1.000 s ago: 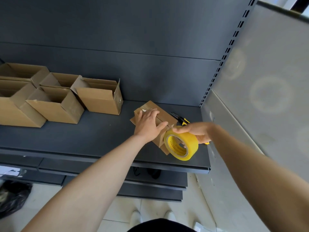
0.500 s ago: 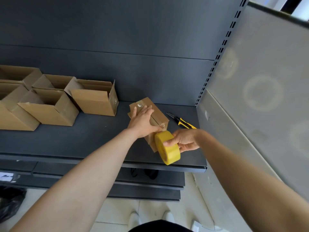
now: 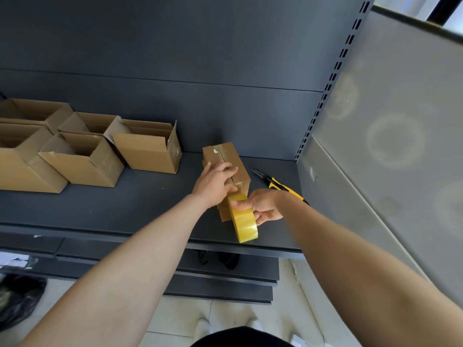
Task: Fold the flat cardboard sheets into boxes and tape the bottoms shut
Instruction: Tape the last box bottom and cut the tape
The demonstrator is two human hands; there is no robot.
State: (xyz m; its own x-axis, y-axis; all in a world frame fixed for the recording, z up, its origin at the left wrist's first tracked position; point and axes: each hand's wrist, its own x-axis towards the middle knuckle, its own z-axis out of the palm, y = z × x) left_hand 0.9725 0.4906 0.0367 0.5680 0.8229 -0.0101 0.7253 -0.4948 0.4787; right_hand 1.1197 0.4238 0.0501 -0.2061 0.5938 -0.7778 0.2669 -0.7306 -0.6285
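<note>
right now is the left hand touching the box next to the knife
Touching. The head view shows the left hand resting flat on the top of the box, covering its seam.

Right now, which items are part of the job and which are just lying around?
In the job: closed box, pressed down by left hand; yellow tape roll, gripped by right hand at the box's near end.
Lying about: utility knife on the shelf, untouched; open boxes at left, apparently finished; black bag on the floor.
</note>
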